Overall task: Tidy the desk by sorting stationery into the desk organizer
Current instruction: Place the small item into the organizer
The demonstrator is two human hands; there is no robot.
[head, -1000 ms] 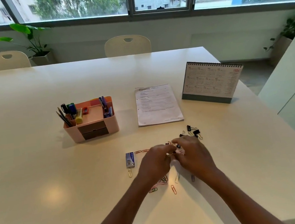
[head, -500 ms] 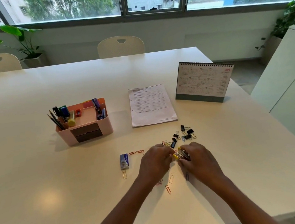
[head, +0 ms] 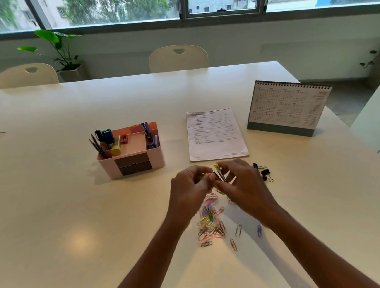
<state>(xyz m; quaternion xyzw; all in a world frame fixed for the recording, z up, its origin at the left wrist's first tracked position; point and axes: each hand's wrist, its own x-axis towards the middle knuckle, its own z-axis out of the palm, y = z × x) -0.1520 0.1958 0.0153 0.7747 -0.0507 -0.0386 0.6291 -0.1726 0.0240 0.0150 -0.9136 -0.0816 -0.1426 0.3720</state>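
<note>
Fingers of left hand [head: 189, 189] & right hand [head: 243, 185] pinch small box [head: 220, 176] over paper clips [head: 209, 222], binder clips [head: 265, 174] nr.

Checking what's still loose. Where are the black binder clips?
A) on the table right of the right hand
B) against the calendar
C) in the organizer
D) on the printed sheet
A: the black binder clips lie on the table just beside the right hand, outside the organizer.
</note>
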